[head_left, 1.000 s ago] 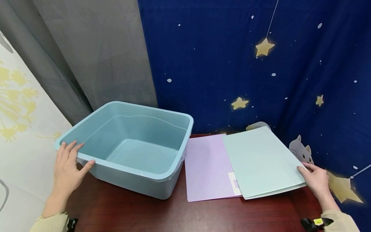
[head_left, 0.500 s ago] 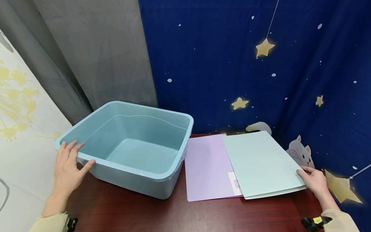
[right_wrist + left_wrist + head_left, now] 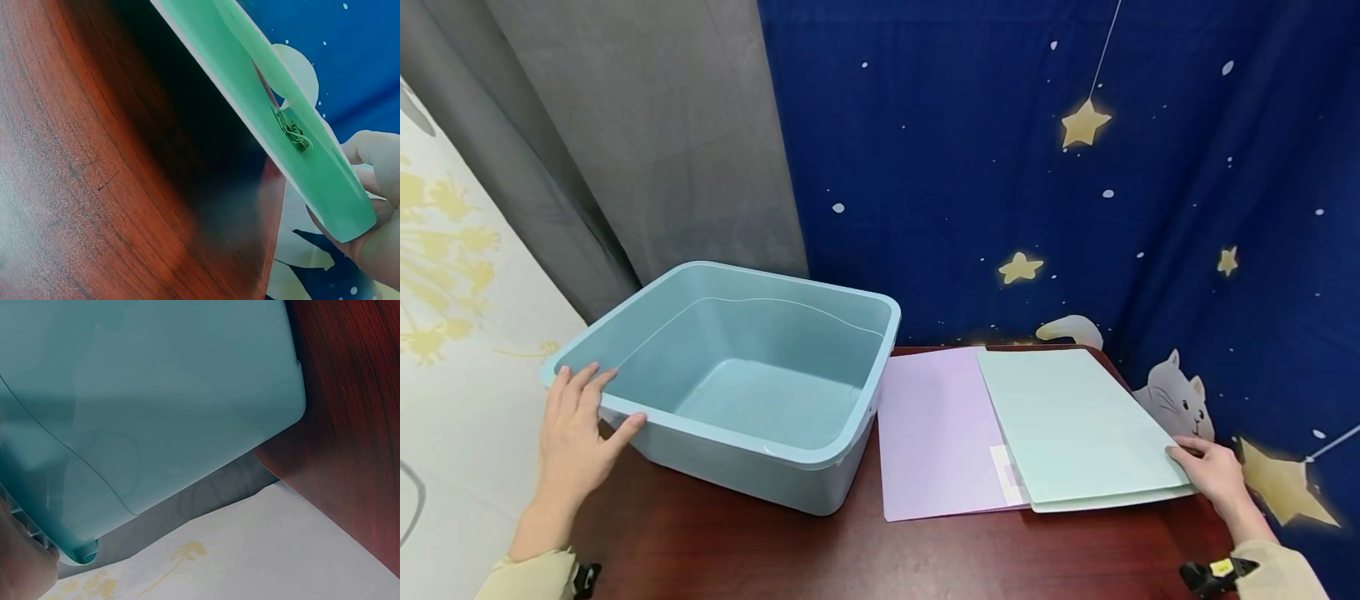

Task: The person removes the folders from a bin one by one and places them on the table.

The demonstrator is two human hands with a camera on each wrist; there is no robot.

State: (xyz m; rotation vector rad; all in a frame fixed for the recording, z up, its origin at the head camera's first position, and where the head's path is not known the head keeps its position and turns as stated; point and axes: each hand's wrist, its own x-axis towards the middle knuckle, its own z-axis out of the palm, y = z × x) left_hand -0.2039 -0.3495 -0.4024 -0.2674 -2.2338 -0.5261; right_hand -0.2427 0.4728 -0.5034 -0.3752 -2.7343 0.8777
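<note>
My left hand [image 3: 576, 433] holds the near left corner of a large light blue plastic tub [image 3: 722, 437], fingers over the rim and thumb toward the front. In the left wrist view, part of that hand shows beside the tub's wall [image 3: 206, 394]. At the right, my right hand [image 3: 1213, 471] pinches the right edge of a pale green file folder [image 3: 1086, 425], thumb on top. The folder tilts, its right side raised over the table, and a metal clip [image 3: 292, 131] shows between its covers. Its left side overlaps a lilac folder [image 3: 936, 433] lying flat.
The dark red wooden table [image 3: 925, 558] carries the tub and both folders. Behind hang a grey curtain [image 3: 662, 142] and a dark blue curtain [image 3: 940, 167] with stars and a cat. A white cloth [image 3: 467, 417] with yellow flowers borders the left side.
The green folder has come down in my right hand: its far edge and right side sit lower, uncovering more curtain and table edge behind. My left hand and the tub have not moved.
</note>
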